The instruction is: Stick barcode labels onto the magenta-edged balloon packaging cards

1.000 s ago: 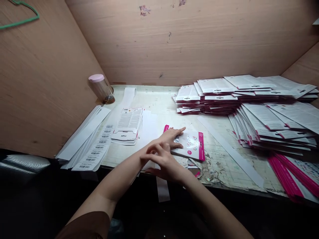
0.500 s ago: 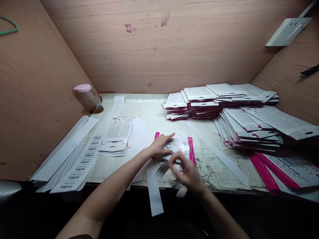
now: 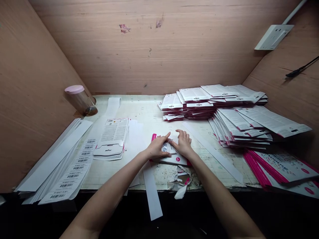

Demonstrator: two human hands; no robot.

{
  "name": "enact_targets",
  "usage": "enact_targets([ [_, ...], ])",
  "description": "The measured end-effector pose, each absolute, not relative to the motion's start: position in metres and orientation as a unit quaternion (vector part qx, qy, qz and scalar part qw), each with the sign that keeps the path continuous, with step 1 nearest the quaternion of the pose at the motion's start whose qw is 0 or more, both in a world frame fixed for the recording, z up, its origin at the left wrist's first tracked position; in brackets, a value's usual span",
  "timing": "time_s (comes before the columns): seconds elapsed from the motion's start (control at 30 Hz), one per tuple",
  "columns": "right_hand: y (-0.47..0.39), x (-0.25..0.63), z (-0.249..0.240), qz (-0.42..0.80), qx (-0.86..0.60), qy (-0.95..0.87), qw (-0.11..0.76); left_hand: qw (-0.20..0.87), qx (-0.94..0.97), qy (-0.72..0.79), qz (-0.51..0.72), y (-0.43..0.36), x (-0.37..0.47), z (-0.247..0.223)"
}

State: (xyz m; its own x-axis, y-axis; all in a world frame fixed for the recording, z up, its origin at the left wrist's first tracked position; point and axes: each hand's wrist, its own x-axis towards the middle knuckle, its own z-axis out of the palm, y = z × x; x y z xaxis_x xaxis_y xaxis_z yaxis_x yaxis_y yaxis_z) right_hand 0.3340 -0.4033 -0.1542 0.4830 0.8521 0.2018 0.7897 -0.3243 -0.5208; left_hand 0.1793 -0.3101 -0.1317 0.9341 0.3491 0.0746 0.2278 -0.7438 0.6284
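Note:
A white packet with pink ends (image 3: 171, 160) lies on the worktable (image 3: 149, 113) in front of me. On its left part rests my left hand (image 3: 159, 146), thumb and fingers spread apart. My right hand (image 3: 183, 143) presses on the packet's right part, its fingers apart and its thumb close to the left one. Below the packet, a white paper strip (image 3: 152, 196) hangs over the front edge of the table. Torn scraps (image 3: 181, 192) lie beside the strip.
Stacked packets (image 3: 196, 94) stand at the back right, with more (image 3: 239, 124) and pink-edged ones (image 3: 279, 166) nearer. Left are a packet pile (image 3: 113, 136), barcode label sheets (image 3: 72, 176) and a pink-lidded jar (image 3: 81, 99). A loose strip (image 3: 214, 152) lies right.
My right hand has moved up from below the packet, where it held something dark and blurred, and now lies on the packet. The whole view has shifted slightly.

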Motion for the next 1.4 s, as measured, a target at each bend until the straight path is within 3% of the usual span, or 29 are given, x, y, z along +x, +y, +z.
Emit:
enact_targets([
  [0.13, -0.410, 0.327, -0.154, -0.011, -0.827, -0.510, 0.235, 0.321, 0.930, 0.139, 0.112, -0.307, 0.176, -0.138],
  [0.33, -0.487, 0.283, -0.157, -0.053, -0.773, -0.586, 0.235, 0.245, 0.965, 0.092, 0.019, -0.295, 0.178, -0.133],
  [0.5, -0.530, 0.252, -0.163, -0.030, -0.791, -0.550, 0.265, 0.215, 0.961, 0.171, -0.006, -0.284, 0.202, -0.110],
  [0.57, -0.537, 0.250, -0.162, -0.024, -0.796, -0.514, 0.319, 0.213, 0.958, 0.190, -0.015, -0.281, 0.209, -0.095],
  [0.67, -0.542, 0.249, -0.160, -0.029, -0.777, -0.393, 0.491, 0.263, 0.947, 0.182, -0.033, -0.281, 0.210, -0.065],
  [0.8, -0.534, 0.252, -0.148, 0.060, -0.628, -0.215, 0.746, 0.522, 0.823, 0.221, 0.028, -0.307, 0.214, -0.027],
  [0.93, -0.549, 0.286, -0.122, 0.179, -0.475, -0.171, 0.845, 0.600, 0.777, 0.187, 0.042, -0.362, 0.220, -0.022],
  [1.03, -0.604, 0.348, -0.110, 0.066, -0.553, -0.081, 0.826, 0.532, 0.822, 0.184, 0.085, -0.381, 0.210, -0.041],
  [1.13, -0.669, 0.430, -0.107, -0.111, -0.745, 0.008, 0.658, 0.463, 0.855, 0.214, 0.091, -0.378, 0.191, -0.064],
  [1.27, -0.707, 0.507, -0.104, -0.139, -0.823, 0.016, 0.551, 0.453, 0.867, 0.197, 0.069, -0.377, 0.175, -0.079],
  [1.4, -0.681, 0.513, -0.095, -0.166, -0.878, -0.037, 0.447, 0.446, 0.869, 0.206, 0.060, -0.384, 0.165, -0.083],
])
